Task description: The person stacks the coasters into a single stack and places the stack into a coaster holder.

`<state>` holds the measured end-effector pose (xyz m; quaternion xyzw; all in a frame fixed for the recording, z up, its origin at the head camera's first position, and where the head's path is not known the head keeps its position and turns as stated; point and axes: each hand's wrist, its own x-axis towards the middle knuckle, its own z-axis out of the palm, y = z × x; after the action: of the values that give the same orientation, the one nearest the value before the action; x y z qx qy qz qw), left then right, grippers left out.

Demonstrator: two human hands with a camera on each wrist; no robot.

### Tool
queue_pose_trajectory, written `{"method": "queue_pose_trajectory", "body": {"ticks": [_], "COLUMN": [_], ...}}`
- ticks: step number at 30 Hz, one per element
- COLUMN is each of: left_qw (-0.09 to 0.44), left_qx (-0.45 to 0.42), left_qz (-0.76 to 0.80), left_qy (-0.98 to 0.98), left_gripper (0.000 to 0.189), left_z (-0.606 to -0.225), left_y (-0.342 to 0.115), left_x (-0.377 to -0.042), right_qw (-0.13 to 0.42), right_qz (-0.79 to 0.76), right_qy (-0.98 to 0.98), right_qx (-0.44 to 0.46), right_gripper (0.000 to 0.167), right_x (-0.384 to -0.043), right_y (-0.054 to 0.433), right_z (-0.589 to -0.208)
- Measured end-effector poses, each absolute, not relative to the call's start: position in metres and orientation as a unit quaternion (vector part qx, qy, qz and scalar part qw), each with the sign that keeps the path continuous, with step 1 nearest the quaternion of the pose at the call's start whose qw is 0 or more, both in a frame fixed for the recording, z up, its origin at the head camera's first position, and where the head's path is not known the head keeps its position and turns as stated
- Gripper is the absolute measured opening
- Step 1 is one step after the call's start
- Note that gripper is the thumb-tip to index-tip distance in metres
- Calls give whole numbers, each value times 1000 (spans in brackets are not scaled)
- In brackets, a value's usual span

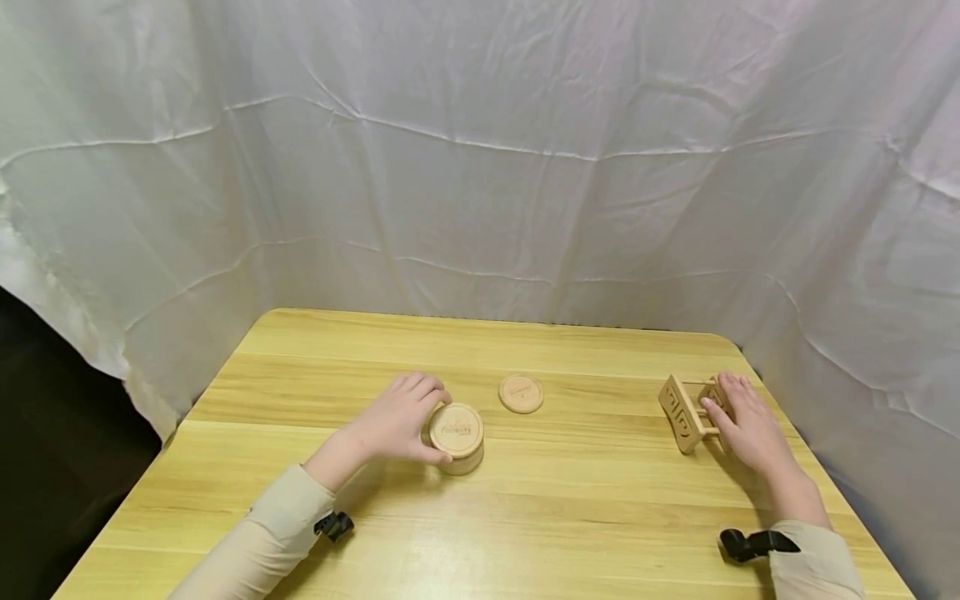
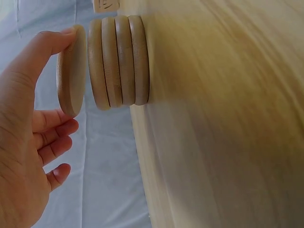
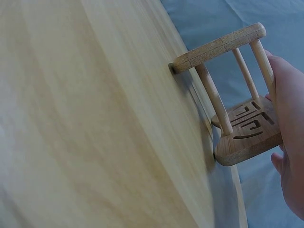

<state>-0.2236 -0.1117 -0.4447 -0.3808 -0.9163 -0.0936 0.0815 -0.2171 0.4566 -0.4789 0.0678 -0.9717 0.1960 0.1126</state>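
Note:
My left hand pinches a round wooden coaster by its edge, thumb on one side and fingers on the other. Just under it stands a stack of several matching coasters, and a thin gap shows between them in the left wrist view. Dark lettering marks the upper face of the held coaster. Toward the table's right edge, my right hand grips the far panel of a small wooden coaster rack, thumb on the inner side. The rack has two cut-out end panels joined by round rods.
Another coaster lies flat on the wooden table, behind and right of the stack. White curtains hang around the back and sides. Each wrist wears a small black camera.

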Motion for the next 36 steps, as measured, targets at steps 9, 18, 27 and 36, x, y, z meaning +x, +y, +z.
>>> {"method": "queue_pose_trajectory", "body": {"ticks": [9,18,27,36], "left_qw": [67,54,47,47], "left_qx": [-383,-381,-381,-381], "left_qz": [-89,-87,-83,-82], "left_qy": [-917,-919,-920,-920], "left_gripper": [82,80,80,79], "left_z": [-447,-448,-449,-450], "left_y": [-113,-110,-110,-111], "left_x": [-221,-220,-221,-221], "right_qw": [116,119,113,112], "right_qz": [199,199,202,205], "right_qy": [-971,-970,-971,-970], "right_qx": [66,70,64,63], "right_gripper": [68,68,68,68], "right_x": [-219,-218,-217,-217], "right_y": [454,457,456,456], "right_z": [-479,-479,-479,-480]}}
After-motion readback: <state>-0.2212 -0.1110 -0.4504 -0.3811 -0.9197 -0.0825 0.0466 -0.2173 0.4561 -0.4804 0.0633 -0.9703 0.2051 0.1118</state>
